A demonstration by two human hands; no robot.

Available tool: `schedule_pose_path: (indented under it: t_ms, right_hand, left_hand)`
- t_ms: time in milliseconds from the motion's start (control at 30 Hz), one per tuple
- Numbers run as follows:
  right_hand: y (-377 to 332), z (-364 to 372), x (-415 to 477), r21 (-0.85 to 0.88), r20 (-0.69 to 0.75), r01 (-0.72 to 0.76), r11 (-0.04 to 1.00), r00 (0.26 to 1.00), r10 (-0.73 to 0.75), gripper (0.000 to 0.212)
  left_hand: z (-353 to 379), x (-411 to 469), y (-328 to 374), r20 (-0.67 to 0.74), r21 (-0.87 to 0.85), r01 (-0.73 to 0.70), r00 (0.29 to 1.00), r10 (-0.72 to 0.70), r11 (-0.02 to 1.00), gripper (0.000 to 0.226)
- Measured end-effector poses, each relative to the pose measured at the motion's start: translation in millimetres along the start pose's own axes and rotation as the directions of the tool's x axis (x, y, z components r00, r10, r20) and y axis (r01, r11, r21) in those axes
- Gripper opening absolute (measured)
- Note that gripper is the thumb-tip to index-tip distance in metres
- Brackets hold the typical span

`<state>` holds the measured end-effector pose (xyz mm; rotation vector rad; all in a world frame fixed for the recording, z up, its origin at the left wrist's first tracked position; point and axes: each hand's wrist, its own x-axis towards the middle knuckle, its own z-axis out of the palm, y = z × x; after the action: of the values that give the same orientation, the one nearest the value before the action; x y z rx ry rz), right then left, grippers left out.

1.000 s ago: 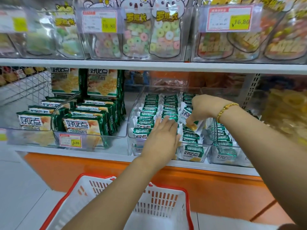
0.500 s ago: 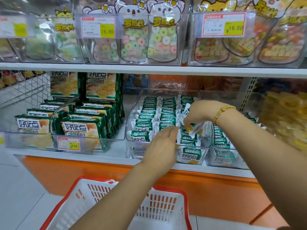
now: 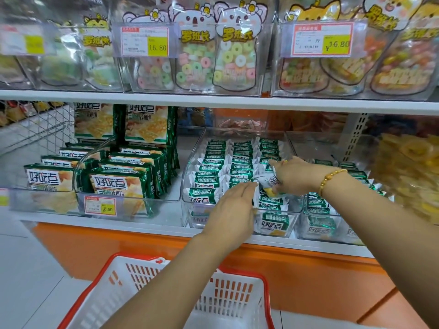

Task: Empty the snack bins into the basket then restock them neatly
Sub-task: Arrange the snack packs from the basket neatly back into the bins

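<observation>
Step in hand: we are working the clear plastic bin (image 3: 186, 205) on the lower shelf. It looks close to full, with three tidy rows of small green-and-white snack packets (image 3: 213, 162) standing on edge.

The right hand (image 3: 297, 178) is over the bin's right row, fingers and thumb pinching a single packet (image 3: 269, 181) just clear of its neighbours. The left hand (image 3: 232, 210) lies at the bin's front, fingers straight and together, flat against the middle row and gripping nothing.

The white slotted plastic basket with a red rim (image 3: 228, 295) sits below the bin. No packets show in the part we can see.

We judge this to be either the first packet out or the last one in, but cannot tell which. Either way, the next move calls for the left hand to brace the rows so nothing topples.

Right of the bin, a second clear bin (image 3: 299, 231) holds the same packets, packed more loosely. Left of the bin, a clear tray (image 3: 123, 211) holds larger green cracker packs (image 3: 118, 184).
</observation>
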<state>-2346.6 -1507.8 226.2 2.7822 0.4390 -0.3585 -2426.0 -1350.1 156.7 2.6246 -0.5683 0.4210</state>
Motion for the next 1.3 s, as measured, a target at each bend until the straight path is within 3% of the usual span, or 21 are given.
schedule_pose_path:
  t_ms: [67, 233, 367, 600, 767, 867, 933, 1000, 1167, 1300]
  right_hand:
    - [-2, 6, 0, -0.002, -0.038, -0.005, 1.000, 0.999, 0.005, 0.078]
    - [2, 5, -11, 0.263, -0.383, 0.037, 0.964, 0.921, 0.069, 0.056]
    - [6, 10, -17, 0.461, -0.419, 0.075, 0.884, 0.897, 0.142, 0.038]
    - [19, -12, -33, 0.717, -0.445, 0.238, 0.656, 0.880, 0.166, 0.031]
    - [13, -25, -37, 0.454, -0.365, 0.186, 0.871, 0.931, -0.009, 0.048]
    - [-1, -18, -29, 0.174, -0.289, 0.086, 0.981, 0.957, -0.032, 0.034]
    - [-5, -11, -22, 0.111, -0.250, 0.059, 0.992, 0.968, -0.030, 0.026]
    - [-6, -6, -16, 0.096, -0.248, 0.046, 0.994, 0.969, -0.021, 0.032]
    - [-12, 5, -10, 0.075, -0.415, 0.011, 0.997, 0.909, 0.021, 0.052]
    - [-24, 20, -11, 0.013, -0.350, -0.114, 0.993, 0.930, 0.112, 0.034]
  left_hand:
    - [0, -1, -1, -0.013, -0.006, 0.003, 1.000, -0.003, 1.000, 0.053]
    - [7, -3, -1, 0.001, 0.038, 0.017, 1.000, -0.017, 0.999, 0.057]
    - [11, -4, -2, 0.009, 0.066, 0.016, 1.000, -0.017, 0.998, 0.062]
    - [12, -4, -3, 0.011, 0.062, 0.018, 1.000, -0.019, 0.998, 0.063]
    - [14, -3, -3, 0.005, 0.070, 0.018, 1.000, -0.018, 0.997, 0.063]
    - [14, -2, -3, 0.000, 0.069, 0.017, 1.000, -0.017, 0.997, 0.063]
    - [15, -3, -4, 0.000, 0.069, 0.016, 1.000, -0.016, 0.997, 0.063]
    - [15, -3, -5, 0.002, 0.068, 0.012, 1.000, -0.013, 0.998, 0.063]
    - [16, -1, -8, 0.018, 0.085, -0.001, 1.000, -0.001, 0.996, 0.067]
    - [16, 1, -7, 0.029, 0.090, 0.006, 1.000, -0.009, 0.996, 0.071]
